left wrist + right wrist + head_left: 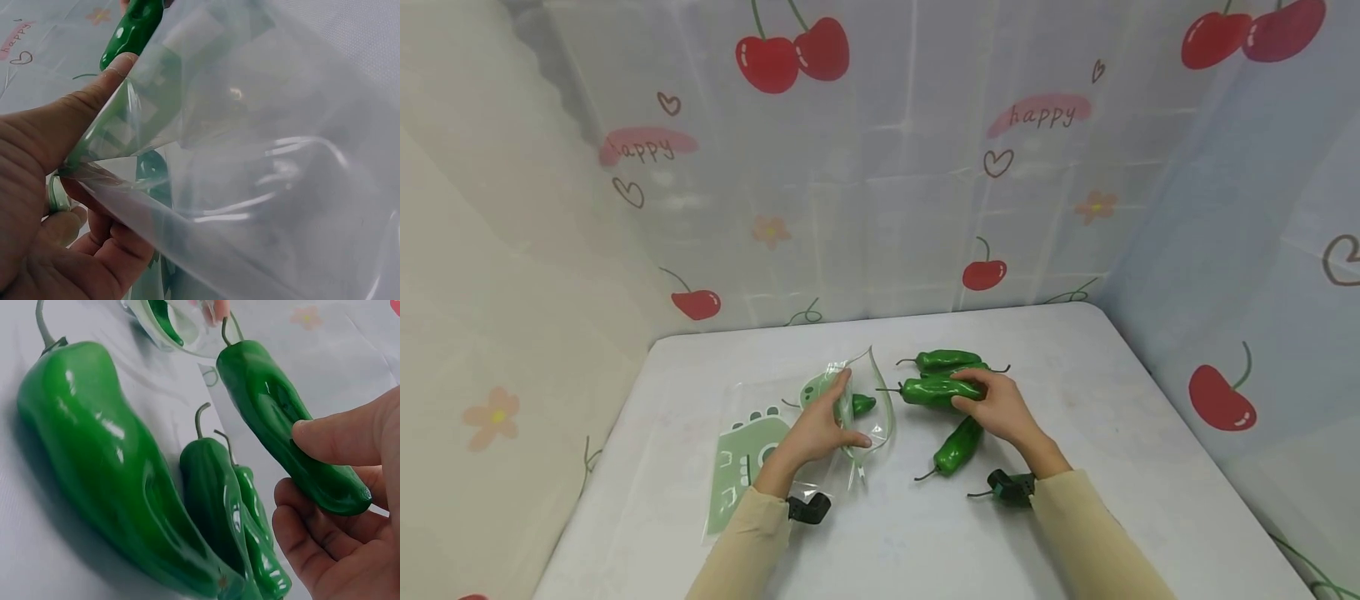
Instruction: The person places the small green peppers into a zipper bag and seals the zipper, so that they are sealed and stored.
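Observation:
In the head view my left hand (816,425) holds a clear zip bag (756,467) with a green cartoon print, thumb and fingers spread at its gaping mouth. One green pepper (862,404) lies inside the bag, partly covered by that hand. My right hand (1000,408) pinches another green pepper (269,406) between thumb and fingers, its stem pointing toward the bag. The left wrist view shows the bag's clear film (275,206) across most of the frame, with the thumb (94,94) along its edge. The held pepper's tip end is by my right palm.
Behind the right hand lie two more peppers (951,358), partly overlapping. Another pepper (958,448) lies just below that hand, and one (1015,490) sits under the right wrist's camera. A white table (895,542) carries everything, with printed curtains (880,208) around it.

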`<action>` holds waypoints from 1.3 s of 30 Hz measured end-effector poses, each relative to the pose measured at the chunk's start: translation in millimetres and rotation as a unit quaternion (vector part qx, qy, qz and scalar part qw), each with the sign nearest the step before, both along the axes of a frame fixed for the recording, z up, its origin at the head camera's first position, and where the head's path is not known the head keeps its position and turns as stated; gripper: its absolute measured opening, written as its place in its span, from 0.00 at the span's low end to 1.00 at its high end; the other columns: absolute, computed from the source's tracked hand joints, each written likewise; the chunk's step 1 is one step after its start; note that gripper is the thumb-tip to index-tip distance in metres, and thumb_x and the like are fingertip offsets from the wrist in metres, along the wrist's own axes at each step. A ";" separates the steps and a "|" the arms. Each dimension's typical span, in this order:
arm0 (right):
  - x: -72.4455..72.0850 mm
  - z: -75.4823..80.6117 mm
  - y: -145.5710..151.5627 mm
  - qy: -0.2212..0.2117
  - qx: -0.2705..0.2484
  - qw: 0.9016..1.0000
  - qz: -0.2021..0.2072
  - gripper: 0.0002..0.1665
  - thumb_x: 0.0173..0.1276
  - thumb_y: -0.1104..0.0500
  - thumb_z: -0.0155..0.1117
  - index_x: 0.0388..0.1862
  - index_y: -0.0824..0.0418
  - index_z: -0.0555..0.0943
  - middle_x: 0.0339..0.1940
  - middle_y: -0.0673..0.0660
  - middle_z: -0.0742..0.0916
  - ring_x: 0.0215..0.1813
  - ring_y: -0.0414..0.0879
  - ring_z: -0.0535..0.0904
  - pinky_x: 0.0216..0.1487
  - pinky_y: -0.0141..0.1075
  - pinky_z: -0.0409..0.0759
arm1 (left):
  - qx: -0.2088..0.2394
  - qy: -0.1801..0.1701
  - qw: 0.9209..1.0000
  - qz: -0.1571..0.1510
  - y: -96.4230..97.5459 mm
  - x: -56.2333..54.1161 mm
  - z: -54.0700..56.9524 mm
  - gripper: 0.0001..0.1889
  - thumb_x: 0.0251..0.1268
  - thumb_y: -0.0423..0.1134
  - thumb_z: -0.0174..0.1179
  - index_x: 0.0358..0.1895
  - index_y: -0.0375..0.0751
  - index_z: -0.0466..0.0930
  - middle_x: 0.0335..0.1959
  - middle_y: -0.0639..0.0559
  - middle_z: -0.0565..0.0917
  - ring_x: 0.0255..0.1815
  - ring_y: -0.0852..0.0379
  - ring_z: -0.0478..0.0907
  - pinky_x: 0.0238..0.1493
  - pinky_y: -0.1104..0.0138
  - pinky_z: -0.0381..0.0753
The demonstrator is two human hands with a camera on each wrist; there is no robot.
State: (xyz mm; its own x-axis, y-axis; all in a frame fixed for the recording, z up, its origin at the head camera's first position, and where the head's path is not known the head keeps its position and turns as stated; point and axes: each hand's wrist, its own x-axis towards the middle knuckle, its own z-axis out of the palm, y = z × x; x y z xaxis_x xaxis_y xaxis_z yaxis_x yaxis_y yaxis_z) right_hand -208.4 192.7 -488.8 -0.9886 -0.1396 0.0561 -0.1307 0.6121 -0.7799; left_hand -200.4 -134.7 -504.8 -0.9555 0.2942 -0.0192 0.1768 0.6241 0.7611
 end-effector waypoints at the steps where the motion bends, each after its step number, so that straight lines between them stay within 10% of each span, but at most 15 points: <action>1: -0.9 0.1 -1.3 0.003 -0.002 1.000 0.003 0.23 0.68 0.57 0.72 0.62 0.55 0.84 0.64 0.61 0.84 0.63 0.58 0.80 0.63 0.57 0.78 | -0.001 0.001 1.000 0.001 0.0 -0.2 -0.1 0.68 0.40 0.50 0.85 0.85 0.47 0.48 0.85 0.45 0.52 0.83 0.40 0.54 0.79 0.46 0.58; 39: -8.0 12.0 -44.1 0.022 -0.007 0.999 -0.022 0.22 0.66 0.55 0.74 0.59 0.54 0.85 0.58 0.58 0.87 0.47 0.49 0.80 0.50 0.44 0.79 | 0.005 -0.005 1.000 0.003 1.9 -0.8 1.3 0.68 0.41 0.48 0.86 0.85 0.49 0.47 0.85 0.48 0.52 0.84 0.42 0.53 0.80 0.47 0.57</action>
State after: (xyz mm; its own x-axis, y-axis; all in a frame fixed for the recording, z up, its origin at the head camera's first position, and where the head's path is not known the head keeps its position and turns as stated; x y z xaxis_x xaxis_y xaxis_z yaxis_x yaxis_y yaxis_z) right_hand -216.4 148.6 -476.8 -0.9905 -0.0942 0.1005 -0.1371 0.6074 -0.7825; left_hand -201.2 -132.8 -503.5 -0.9573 0.2880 -0.0267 0.1645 0.6179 0.7689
